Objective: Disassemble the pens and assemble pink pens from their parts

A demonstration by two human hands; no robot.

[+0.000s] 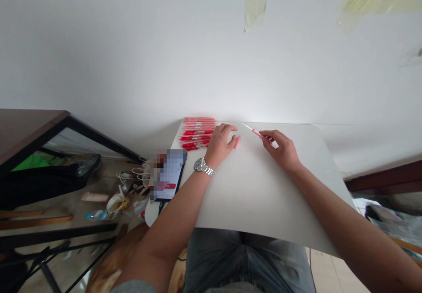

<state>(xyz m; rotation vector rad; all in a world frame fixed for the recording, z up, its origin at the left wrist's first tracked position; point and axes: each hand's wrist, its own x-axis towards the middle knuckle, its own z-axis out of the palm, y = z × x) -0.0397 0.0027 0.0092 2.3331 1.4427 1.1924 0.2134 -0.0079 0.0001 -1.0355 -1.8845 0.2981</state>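
One white surface (250, 187) lies across your lap, with the red pens (198, 133) ranked along its far edge, likely to keep them within easy reach. Your left hand (220, 146) curls narrowly around what looks like a pink cap (236, 142); your right hand (280, 150) pinches a slim pen (253, 131), holding it clear of the surface.

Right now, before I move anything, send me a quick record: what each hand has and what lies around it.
left hand: pink piece, perhaps a pen cap, at the fingertips
right hand: holds a slim pink pen
beside left hand: rows of red pens
under hands: white board
left wrist: metal wristwatch
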